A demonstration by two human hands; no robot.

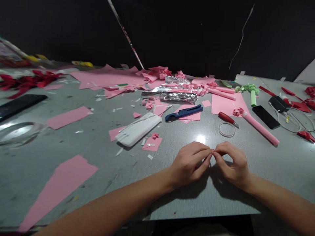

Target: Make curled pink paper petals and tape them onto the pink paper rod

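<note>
My left hand [193, 162] and my right hand [232, 165] meet above the table's front part, thumbs and forefingers pinched tip to tip. A tiny pink bit [213, 151], apparently paper, shows between the fingertips; most of it is covered. Just beyond my right hand lie a thin pale ring [226, 129] and a red-handled knife [226, 118]. A pink paper tube [262, 128] with a crumpled pink end rests to the right. Beyond my left hand is a navy-blue hand tool [184, 113]. A pink paper square [152, 144] bears a small crumpled pink piece.
A white oblong item [139, 129] lies left of centre. Foil rolls [180, 96] and pink sheets [110, 77] cover the back. A dark phone [265, 117] and charger cable are right. Pink cut-outs [59, 188] and a tape roll [18, 132] are left. A black panel rises behind.
</note>
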